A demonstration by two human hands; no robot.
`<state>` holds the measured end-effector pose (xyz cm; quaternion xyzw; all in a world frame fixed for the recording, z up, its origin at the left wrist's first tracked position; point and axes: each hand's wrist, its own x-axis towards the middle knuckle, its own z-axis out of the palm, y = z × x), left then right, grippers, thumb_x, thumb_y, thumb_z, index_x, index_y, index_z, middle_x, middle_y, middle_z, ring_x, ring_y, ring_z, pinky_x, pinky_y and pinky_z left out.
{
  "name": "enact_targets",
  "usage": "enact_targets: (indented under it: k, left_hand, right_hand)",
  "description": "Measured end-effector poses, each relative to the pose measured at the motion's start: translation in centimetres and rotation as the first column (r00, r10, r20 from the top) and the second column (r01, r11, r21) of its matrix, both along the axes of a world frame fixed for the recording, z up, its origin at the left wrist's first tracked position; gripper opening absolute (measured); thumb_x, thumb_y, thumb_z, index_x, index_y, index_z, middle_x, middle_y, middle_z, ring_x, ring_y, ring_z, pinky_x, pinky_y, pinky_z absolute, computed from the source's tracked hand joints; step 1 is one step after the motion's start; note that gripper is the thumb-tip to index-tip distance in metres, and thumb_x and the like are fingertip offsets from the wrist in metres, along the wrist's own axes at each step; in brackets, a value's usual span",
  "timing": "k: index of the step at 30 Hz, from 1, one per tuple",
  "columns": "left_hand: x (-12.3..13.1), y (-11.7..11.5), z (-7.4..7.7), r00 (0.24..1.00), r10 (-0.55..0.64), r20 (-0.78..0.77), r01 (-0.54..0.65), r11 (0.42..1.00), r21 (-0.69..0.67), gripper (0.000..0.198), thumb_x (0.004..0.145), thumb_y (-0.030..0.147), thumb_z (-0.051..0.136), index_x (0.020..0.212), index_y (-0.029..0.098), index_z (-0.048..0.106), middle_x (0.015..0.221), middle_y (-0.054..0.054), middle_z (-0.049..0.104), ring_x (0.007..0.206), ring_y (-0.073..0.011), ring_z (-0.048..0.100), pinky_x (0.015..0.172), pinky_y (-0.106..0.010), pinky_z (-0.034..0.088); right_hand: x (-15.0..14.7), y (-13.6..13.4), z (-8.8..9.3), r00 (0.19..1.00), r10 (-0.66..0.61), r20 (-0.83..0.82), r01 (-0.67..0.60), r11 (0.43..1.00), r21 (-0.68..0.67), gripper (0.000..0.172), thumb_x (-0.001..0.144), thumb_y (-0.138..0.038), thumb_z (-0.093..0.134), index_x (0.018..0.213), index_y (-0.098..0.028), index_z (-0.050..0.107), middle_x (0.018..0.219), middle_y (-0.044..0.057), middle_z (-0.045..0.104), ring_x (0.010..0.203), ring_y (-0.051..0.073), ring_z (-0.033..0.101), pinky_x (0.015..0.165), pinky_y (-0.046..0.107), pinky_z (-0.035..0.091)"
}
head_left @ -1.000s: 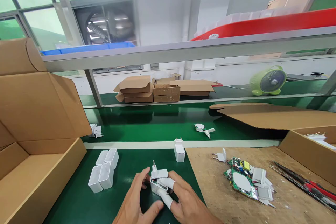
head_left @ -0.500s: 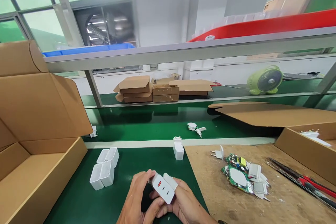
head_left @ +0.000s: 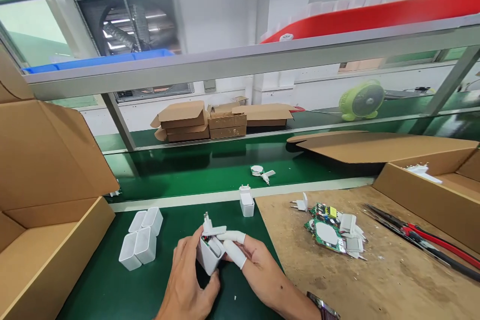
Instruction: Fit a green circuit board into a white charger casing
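Over the green mat, my left hand [head_left: 185,275] is closed around a white charger housing [head_left: 208,259]. Its end is uncovered, and a bit of circuit board shows inside. A white plug cover with metal pins [head_left: 212,229] stands tilted at the housing's top. My right hand [head_left: 262,272] wears white finger cots on thumb and forefinger, which press against the housing's right side at the cover. Several empty white housings [head_left: 137,242] sit to the left. Another white housing [head_left: 246,202] with a plug piece stands behind my hands.
An open cardboard box [head_left: 86,240] is at left, another [head_left: 431,195] at right. On the brown board lie circuit boards [head_left: 328,232], a plug piece [head_left: 300,204] and red-handled pliers [head_left: 420,232]. A metal shelf rail [head_left: 232,62] crosses above. A green fan [head_left: 362,100] stands behind.
The charger has been turned from its port face to its uncovered end, and the plug cover now shows on top. My right fingers have shifted to that end. The view has swung slightly right.
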<state>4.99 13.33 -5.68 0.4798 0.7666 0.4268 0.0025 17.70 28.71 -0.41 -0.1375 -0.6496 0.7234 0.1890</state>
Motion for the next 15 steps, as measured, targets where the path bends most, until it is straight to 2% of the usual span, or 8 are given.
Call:
enact_targets:
  k: [3,4,5,6,8,10,13,15]
  left_hand:
    - [-0.7,0.1,0.2,0.967,0.086,0.238,-0.079,0.996,-0.04,0.063,0.088,0.032,0.068,0.147,0.022,0.047,0.137,-0.015,0.065,0.125,-0.0336,0.066,0.108,-0.055,0.055]
    - [-0.9,0.1,0.3,0.944,0.126,0.304,-0.12,0.992,-0.036,0.063,0.087,0.037,0.069,0.145,0.022,0.048,0.138,-0.015,0.065,0.125,-0.0341,0.067,0.109,-0.056,0.054]
    - [-1.2,0.1,0.4,0.921,0.161,0.356,-0.164,0.986,-0.022,0.064,0.087,0.042,0.07,0.143,0.021,0.048,0.138,-0.015,0.066,0.125,-0.035,0.067,0.111,-0.057,0.052]
    - [-1.5,0.0,0.6,0.9,0.188,0.394,-0.203,0.979,-0.004,0.067,0.086,0.046,0.071,0.143,0.021,0.047,0.138,-0.016,0.066,0.126,-0.0361,0.066,0.112,-0.059,0.051]
    - [-1.8,-0.1,0.9,0.871,0.229,0.435,-0.265,0.964,0.025,0.072,0.086,0.055,0.071,0.143,0.02,0.046,0.138,-0.017,0.066,0.128,-0.0388,0.065,0.113,-0.061,0.049]
    - [-2.0,-0.2,1.0,0.862,0.242,0.446,-0.277,0.961,0.014,0.075,0.085,0.062,0.072,0.142,0.02,0.047,0.138,-0.018,0.065,0.128,-0.0406,0.065,0.11,-0.062,0.051]
    - [-2.2,-0.1,0.3,0.898,0.168,0.407,-0.195,0.981,0.025,0.072,0.086,0.062,0.073,0.14,0.02,0.051,0.139,-0.017,0.066,0.13,-0.0384,0.065,0.111,-0.057,0.054]
    - [-2.6,0.1,-0.6,0.931,0.102,0.351,-0.123,0.992,0.039,0.071,0.085,0.058,0.076,0.14,0.018,0.054,0.139,-0.017,0.066,0.13,-0.0356,0.065,0.114,-0.054,0.052]
  right_hand:
    - [0.8,0.7,0.1,0.971,0.041,0.236,-0.082,0.983,0.167,0.053,0.104,-0.065,0.048,0.109,-0.017,0.071,0.097,0.008,0.077,0.054,0.016,0.069,0.057,0.033,0.06]
    - [1.1,1.0,0.0,0.95,0.061,0.305,-0.128,0.97,0.208,0.053,0.106,-0.061,0.041,0.105,-0.017,0.07,0.094,0.008,0.076,0.053,0.018,0.069,0.054,0.034,0.059]
    - [1.4,1.2,0.0,0.941,0.065,0.331,-0.157,0.953,0.26,0.051,0.108,-0.057,0.039,0.104,-0.017,0.07,0.097,0.01,0.076,0.065,0.021,0.074,0.061,0.037,0.062]
    - [1.7,1.4,0.0,0.951,0.045,0.305,-0.154,0.926,0.345,0.048,0.109,-0.053,0.04,0.106,-0.017,0.071,0.108,0.013,0.076,0.087,0.026,0.078,0.078,0.042,0.065]
    - [2.2,1.7,0.3,0.987,-0.058,0.147,-0.029,0.847,0.531,0.037,0.11,-0.044,0.045,0.122,-0.02,0.07,0.14,0.014,0.066,0.131,0.029,0.063,0.115,0.047,0.05]
    - [2.5,1.9,0.7,0.988,-0.155,-0.008,0.127,0.777,0.616,0.035,0.111,-0.034,0.043,0.137,-0.023,0.063,0.154,0.011,0.056,0.141,0.026,0.054,0.122,0.043,0.041]
    - [2.7,1.8,0.7,0.981,-0.183,-0.064,0.176,0.707,0.685,0.037,0.111,-0.023,0.034,0.128,-0.023,0.066,0.125,0.009,0.07,0.106,0.02,0.07,0.095,0.033,0.055]
    - [2.5,1.5,-0.5,0.993,-0.092,-0.07,0.108,0.53,0.841,0.034,0.109,-0.023,0.037,0.106,-0.022,0.072,0.097,0.006,0.073,0.079,0.019,0.066,0.073,0.031,0.051]
